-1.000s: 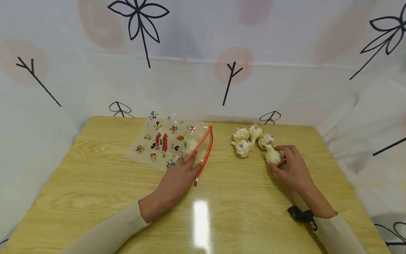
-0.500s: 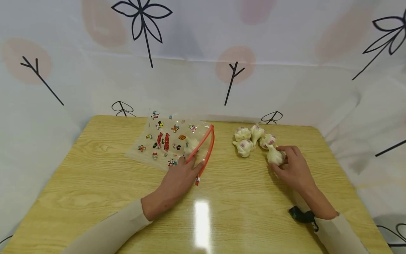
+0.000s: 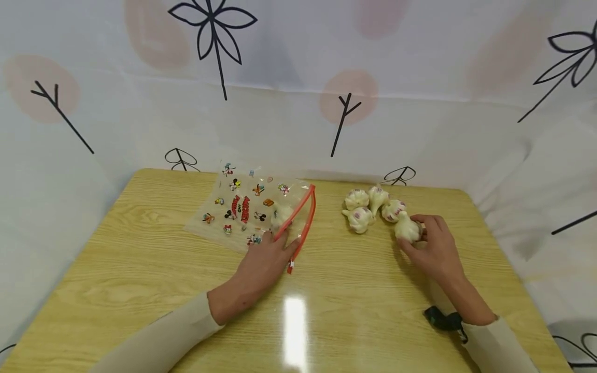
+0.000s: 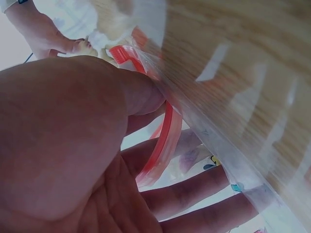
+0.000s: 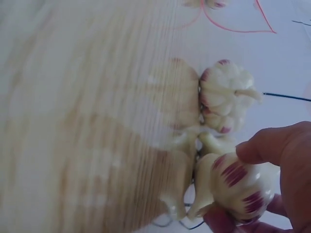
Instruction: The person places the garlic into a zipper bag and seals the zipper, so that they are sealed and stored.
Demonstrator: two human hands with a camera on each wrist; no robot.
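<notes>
While my left hand (image 3: 264, 261) pinches the red-lined mouth (image 3: 306, 228) of a clear bag (image 3: 252, 204), one bulb (image 3: 281, 214) inside, my right hand (image 3: 432, 247), well apart, grips a garlic bulb (image 3: 407, 229) beside four other bulbs (image 3: 378, 198). Smooth as it looks, it likely wants a steady, gentle hold and a wide mouth; open surface (image 3: 336, 274) lies between, the back edge (image 3: 434, 189) close behind the cluster.

Creamy white streaked with purple on the garlic bulbs (image 3: 359, 220); red lettering and multicoloured cartoon figures across the transparent bag (image 3: 244, 207), edged by a bright red zip strip (image 3: 305, 228). Yellowish wood grain along the tabletop (image 3: 359, 295); black line-drawn leaves and twigs among blush-pink blotches on the white backdrop (image 3: 280, 129); plain beige for the sleeves (image 3: 156, 338).
</notes>
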